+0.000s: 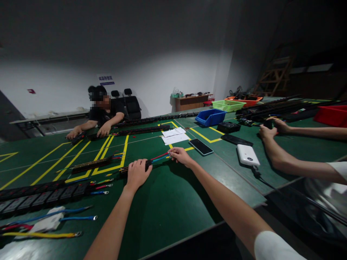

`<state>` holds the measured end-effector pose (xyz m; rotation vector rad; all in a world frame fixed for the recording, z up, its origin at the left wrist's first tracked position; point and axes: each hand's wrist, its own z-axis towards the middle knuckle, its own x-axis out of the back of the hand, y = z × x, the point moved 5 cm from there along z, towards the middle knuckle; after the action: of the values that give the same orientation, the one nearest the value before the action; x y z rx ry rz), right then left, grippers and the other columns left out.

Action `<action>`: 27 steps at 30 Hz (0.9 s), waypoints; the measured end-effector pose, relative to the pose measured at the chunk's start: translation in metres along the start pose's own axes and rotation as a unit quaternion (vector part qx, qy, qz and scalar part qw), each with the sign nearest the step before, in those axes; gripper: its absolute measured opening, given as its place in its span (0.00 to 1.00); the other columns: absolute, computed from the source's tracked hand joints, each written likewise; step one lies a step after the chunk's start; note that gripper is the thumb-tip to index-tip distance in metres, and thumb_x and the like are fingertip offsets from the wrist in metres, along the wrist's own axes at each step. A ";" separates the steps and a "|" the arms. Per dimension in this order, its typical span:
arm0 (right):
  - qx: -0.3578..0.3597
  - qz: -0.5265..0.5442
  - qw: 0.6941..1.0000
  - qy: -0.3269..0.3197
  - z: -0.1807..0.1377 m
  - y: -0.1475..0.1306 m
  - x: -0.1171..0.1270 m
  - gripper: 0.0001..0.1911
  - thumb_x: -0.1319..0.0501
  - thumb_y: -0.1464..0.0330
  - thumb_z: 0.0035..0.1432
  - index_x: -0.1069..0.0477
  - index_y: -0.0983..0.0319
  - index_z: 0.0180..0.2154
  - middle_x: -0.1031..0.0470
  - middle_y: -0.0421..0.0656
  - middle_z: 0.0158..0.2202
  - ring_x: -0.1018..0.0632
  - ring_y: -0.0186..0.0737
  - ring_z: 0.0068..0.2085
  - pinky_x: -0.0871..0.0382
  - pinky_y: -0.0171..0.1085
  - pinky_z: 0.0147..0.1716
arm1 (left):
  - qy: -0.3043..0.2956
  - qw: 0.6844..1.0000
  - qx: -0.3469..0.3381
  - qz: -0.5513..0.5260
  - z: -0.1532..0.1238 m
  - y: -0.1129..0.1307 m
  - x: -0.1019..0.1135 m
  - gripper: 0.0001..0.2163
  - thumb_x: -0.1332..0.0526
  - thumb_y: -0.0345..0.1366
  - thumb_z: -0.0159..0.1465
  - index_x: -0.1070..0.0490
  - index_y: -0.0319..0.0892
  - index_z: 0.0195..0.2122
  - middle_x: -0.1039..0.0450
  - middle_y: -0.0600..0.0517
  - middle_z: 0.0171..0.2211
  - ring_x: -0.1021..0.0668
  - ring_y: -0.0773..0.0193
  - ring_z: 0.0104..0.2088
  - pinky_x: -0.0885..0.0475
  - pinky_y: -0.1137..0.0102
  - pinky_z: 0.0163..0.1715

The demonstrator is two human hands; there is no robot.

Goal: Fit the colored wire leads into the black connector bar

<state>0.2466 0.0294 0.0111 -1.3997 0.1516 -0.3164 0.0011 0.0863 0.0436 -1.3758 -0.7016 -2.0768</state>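
Location: black power strip (123, 170) lies mid green table (168, 202).
Left hand (137, 174): fingers curled over the strip's end, pinning it.
Right hand (181, 155): fingertips pinched together on coloured leads (159, 157).
Handling: strip judged rigid and light; leads limp, best gripped near their tips.

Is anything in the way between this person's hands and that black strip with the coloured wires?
Nothing visible does. The left hand clasps the black strip and the right hand pinches its coloured wires; the phone lies apart, to the right.
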 end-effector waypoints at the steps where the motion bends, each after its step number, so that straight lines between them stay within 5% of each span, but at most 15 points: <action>1: -0.003 0.009 1.000 -0.003 0.000 -0.001 0.000 0.11 0.35 0.67 0.55 0.22 0.62 0.41 0.23 0.41 0.31 0.25 0.31 0.25 0.39 0.25 0.15 | 0.000 1.000 0.000 0.000 0.000 0.000 0.000 0.23 0.50 0.52 0.71 0.26 0.43 0.55 0.23 0.42 0.52 0.23 0.49 0.53 0.33 0.51 0.58; 10: -0.040 0.079 0.996 -0.029 0.000 0.005 0.001 0.14 0.34 0.71 0.50 0.21 0.61 0.41 0.23 0.41 0.36 0.23 0.33 0.32 0.33 0.27 0.22 | 0.007 1.000 -0.001 0.021 0.000 0.002 0.002 0.23 0.51 0.51 0.71 0.26 0.42 0.54 0.22 0.42 0.51 0.23 0.49 0.52 0.33 0.51 0.56; 27: -0.057 0.171 0.983 0.025 0.001 0.008 -0.009 0.13 0.27 0.70 0.46 0.24 0.63 0.36 0.26 0.38 0.27 0.25 0.30 0.26 0.30 0.30 0.26 | 0.007 1.000 -0.003 0.023 -0.001 0.004 0.005 0.22 0.51 0.50 0.71 0.26 0.42 0.54 0.22 0.42 0.51 0.23 0.49 0.51 0.33 0.52 0.55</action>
<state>0.2396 0.0344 0.0030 -1.4496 0.4519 -0.0572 0.0018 0.0816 0.0485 -1.3678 -0.6531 -2.0519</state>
